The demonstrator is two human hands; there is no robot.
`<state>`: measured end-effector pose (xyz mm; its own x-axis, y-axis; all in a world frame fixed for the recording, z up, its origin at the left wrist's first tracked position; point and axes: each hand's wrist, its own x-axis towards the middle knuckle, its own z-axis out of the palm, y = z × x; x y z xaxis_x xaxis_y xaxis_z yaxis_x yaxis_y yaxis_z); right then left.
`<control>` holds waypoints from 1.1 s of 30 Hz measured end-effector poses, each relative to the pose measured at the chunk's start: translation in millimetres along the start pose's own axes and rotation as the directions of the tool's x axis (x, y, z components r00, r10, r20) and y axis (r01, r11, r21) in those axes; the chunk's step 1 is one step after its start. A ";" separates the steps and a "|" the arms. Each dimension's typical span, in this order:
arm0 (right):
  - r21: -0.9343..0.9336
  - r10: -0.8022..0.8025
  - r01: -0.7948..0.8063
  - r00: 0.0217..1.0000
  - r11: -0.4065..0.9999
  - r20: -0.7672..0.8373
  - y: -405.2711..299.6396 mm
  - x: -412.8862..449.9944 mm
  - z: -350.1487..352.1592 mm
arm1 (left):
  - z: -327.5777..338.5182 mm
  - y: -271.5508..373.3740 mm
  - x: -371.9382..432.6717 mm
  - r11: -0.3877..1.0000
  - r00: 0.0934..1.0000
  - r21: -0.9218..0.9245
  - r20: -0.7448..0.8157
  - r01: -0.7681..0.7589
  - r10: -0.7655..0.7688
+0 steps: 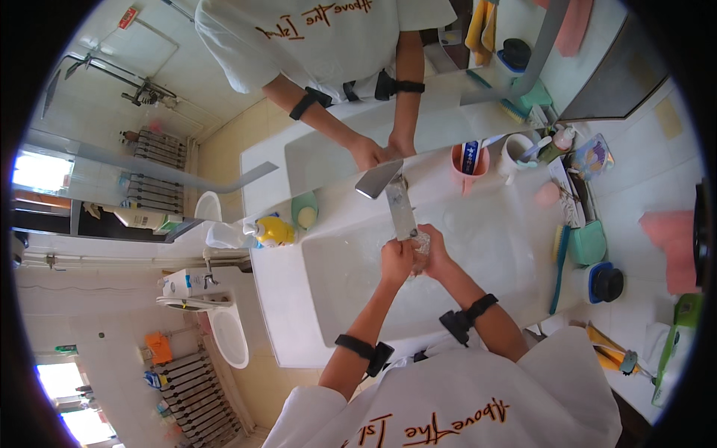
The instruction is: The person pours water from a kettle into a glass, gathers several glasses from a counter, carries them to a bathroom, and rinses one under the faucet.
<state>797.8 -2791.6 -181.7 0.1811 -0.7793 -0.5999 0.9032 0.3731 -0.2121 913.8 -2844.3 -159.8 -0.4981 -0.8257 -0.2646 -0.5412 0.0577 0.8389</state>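
My left hand [397,261] is curled under the spout of a chrome tap [401,210], above the white washbasin [347,291]. Close beside it, my right hand [436,249] bends inward from the right. Between them is a clear, glistening patch [420,246]; whether it is running water alone or also a clear object, I cannot tell. Most of my fingers are hidden in it or turned away. The tap's flat lever [379,179] sticks up near the mirror.
Left of the basin stand a yellow pump bottle [275,231] and a green soap dish [298,204] with soap. At the back right are a pink cup [469,168] and a white mug [515,154]. A blue brush [559,269] lies on the right ledge. The mirror [330,129] reflects my arms.
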 end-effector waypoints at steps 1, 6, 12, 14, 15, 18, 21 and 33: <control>-0.004 0.005 -0.005 1.000 1.000 0.010 -4.1 -2.2 6.3 | -1.3 -6.6 1.6 0.995 0.997 -0.079 0.024 -0.065 0.067; 0.058 0.137 -0.133 0.988 0.989 -0.066 -15.6 -5.8 7.2 | -15.8 -14.1 13.0 0.962 0.958 -0.270 0.266 -0.034 0.109; 0.064 0.090 -0.082 0.989 0.995 -0.115 -15.8 -10.1 7.0 | -27.0 12.2 22.6 0.940 0.897 0.323 0.440 -0.108 -0.048; 0.058 0.086 -0.079 0.985 0.995 -0.149 -18.9 -8.3 4.7 | -16.5 11.0 18.0 0.976 0.903 -0.189 0.430 0.106 -0.015; 0.063 0.072 -0.064 0.988 0.996 -0.138 -19.9 -13.8 8.0 | -16.9 10.6 19.7 0.975 0.901 -0.190 0.433 0.116 -0.023; 0.074 0.060 -0.054 0.995 0.996 -0.077 -10.4 -16.6 1.0 | -16.9 5.1 25.5 0.992 0.815 -0.042 0.574 0.123 -0.076; 0.021 0.041 -0.040 0.999 0.999 -0.029 -4.9 -13.7 1.2 | -12.4 -9.7 22.3 0.934 0.823 -0.291 0.568 0.209 -0.007; -0.624 -0.814 0.641 0.580 0.448 0.011 17.5 16.5 -33.9 | -33.4 18.5 12.8 0.727 0.770 -0.587 0.626 0.356 0.128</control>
<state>803.4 -2780.9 -221.4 -0.6262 -0.7616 -0.1666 0.2778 -0.0183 -0.9605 920.0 -2872.6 -131.7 -0.8763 -0.2772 -0.3940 -0.1736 -0.5811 0.7951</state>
